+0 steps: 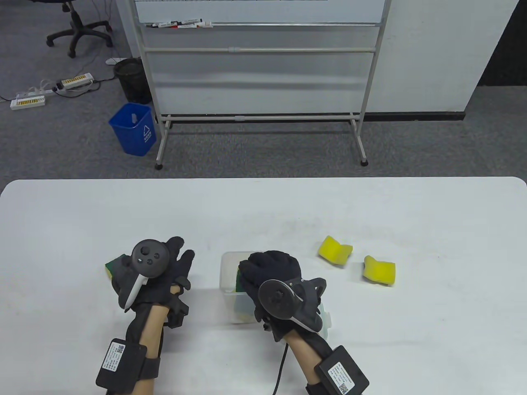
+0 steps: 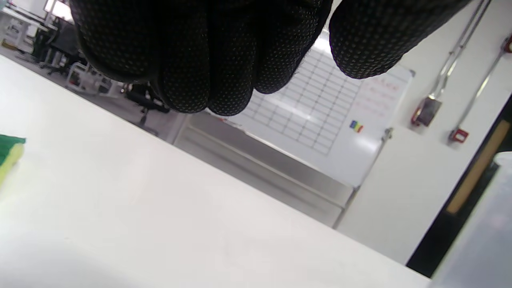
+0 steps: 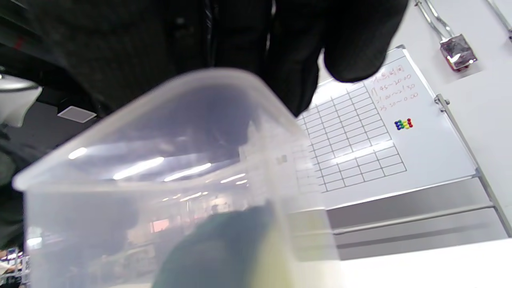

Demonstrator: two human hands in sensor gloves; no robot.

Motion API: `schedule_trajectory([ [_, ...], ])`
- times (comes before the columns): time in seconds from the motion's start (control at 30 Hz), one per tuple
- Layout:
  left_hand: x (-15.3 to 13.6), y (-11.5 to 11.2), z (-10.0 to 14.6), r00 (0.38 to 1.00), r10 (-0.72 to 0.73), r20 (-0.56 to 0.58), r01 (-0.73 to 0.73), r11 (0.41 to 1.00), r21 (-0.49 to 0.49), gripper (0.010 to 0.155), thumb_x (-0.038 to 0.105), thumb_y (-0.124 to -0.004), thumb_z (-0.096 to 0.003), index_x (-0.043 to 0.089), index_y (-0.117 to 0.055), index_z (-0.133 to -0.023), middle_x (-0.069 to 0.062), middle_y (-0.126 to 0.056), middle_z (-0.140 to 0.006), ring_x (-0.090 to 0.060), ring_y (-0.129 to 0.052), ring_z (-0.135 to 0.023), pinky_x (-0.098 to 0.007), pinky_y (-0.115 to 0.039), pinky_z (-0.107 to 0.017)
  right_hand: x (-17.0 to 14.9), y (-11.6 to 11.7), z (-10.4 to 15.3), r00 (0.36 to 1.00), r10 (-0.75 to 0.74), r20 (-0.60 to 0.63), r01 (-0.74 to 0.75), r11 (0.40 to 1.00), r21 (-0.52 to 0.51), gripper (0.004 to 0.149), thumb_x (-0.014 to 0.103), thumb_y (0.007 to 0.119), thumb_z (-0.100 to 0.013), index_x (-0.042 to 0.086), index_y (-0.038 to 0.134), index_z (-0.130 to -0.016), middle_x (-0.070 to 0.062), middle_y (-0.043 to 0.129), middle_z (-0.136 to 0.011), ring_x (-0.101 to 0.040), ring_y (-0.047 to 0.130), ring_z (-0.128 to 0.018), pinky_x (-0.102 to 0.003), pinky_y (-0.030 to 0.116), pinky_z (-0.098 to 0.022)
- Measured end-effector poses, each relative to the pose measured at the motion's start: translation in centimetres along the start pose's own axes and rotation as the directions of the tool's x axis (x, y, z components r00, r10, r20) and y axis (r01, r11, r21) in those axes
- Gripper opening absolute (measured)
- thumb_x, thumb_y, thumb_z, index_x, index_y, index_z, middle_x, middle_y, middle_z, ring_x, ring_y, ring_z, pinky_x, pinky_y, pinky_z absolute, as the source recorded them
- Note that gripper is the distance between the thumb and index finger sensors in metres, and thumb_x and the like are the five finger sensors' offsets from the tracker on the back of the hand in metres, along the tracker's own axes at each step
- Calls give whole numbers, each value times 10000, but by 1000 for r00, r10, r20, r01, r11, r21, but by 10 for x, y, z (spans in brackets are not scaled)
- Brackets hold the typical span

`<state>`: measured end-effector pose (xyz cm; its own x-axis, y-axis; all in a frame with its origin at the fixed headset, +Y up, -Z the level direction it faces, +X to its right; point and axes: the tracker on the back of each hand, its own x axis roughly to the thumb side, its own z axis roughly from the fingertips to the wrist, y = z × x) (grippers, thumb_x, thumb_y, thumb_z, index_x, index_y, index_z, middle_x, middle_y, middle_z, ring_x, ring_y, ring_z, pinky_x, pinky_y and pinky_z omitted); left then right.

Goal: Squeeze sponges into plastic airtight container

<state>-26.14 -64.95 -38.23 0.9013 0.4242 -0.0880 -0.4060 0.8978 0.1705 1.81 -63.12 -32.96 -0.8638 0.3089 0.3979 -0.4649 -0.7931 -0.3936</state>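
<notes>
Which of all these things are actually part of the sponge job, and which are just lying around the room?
Part of the job:
- clear container, a sponge already inside
- two yellow sponges on the table
- green-topped sponge by the left hand
- right hand, over the container

Just lying about:
- whiteboard
- blue bin
- office chair
- power strips
</notes>
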Motion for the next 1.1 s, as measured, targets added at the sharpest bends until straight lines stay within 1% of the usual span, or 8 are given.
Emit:
schedule_trajectory([
  [0.17,-10,-7,-4,997,-63,-48,63,998,-11,611,511,-759,-485,187,-712,-1002,-162,-818,-1012,-396,-831,-870,-541,-766,-623,-3,-6,0,999,-38,-22,37,999,-34,444,458,913,-392,258,1006,-777,-8,976,-872,-292,911,-823,-528,699,-661],
  [0.27,-24,-18,-9,979,-173,-106,169,984,-49,641,528,-750,-485,209,-664,-1035,-175,-642,-1130,-429,-664,-998,-590,-672,-697,-6,-10,-1,998,-53,-38,52,998,-45,455,472,894,-401,252,997,-787,-21,968,-882,-295,912,-825,-530,699,-661],
  [0.4,-58,-37,-18,943,-267,-198,247,961,-124,678,559,-716,-492,264,-560,-1082,-127,-393,-1218,-451,-419,-1094,-646,-526,-753,-11,-12,-2,995,-74,-63,71,996,-50,473,488,878,-409,247,986,-802,-30,958,-893,-302,907,-829,-533,698,-660],
  [0.53,-98,-47,-20,930,-228,-289,189,969,-158,695,579,-713,-487,305,-525,-1098,-85,-209,-1228,-518,-230,-1085,-704,-418,-749,-14,-13,-2,994,-83,-72,79,995,-53,483,495,872,-412,243,982,-809,-33,954,-898,-304,906,-830,-534,701,-656],
  [0.67,-128,-57,-25,938,-181,-294,125,972,-200,688,594,-723,-476,411,-498,-1100,-2,-139,-1223,-593,-222,-1053,-762,-348,-717,-14,-13,-2,994,-81,-72,78,996,-51,486,498,869,-414,246,977,-815,-38,949,-903,-305,904,-832,-535,702,-656],
  [0.83,-144,-72,-27,926,-210,-314,111,946,-304,684,604,-705,-481,379,-524,-1101,-90,-149,-1219,-591,-382,-1050,-734,-447,-729,-14,-12,-2,995,-75,-72,72,996,-45,495,505,866,-414,243,973,-821,-40,949,-904,-308,904,-832,-534,702,-656],
  [0.93,-140,-71,-28,923,-235,-305,157,953,-260,694,594,-702,-475,306,-553,-1089,-152,-212,-1206,-566,-456,-1026,-668,-514,-740,-15,-13,-2,994,-77,-79,74,996,-44,500,507,867,-413,240,973,-822,-40,946,-906,-308,903,-834,-535,701,-656],
  [1.1,-131,-62,-24,929,-172,-327,112,974,-196,692,597,-703,-472,286,-567,-1075,-194,-276,-1193,-571,-545,-989,-645,-578,-722,-19,-16,-2,989,-110,-99,104,993,-57,519,513,866,-411,236,957,-840,-42,942,-910,-308,903,-833,-533,704,-654],
])
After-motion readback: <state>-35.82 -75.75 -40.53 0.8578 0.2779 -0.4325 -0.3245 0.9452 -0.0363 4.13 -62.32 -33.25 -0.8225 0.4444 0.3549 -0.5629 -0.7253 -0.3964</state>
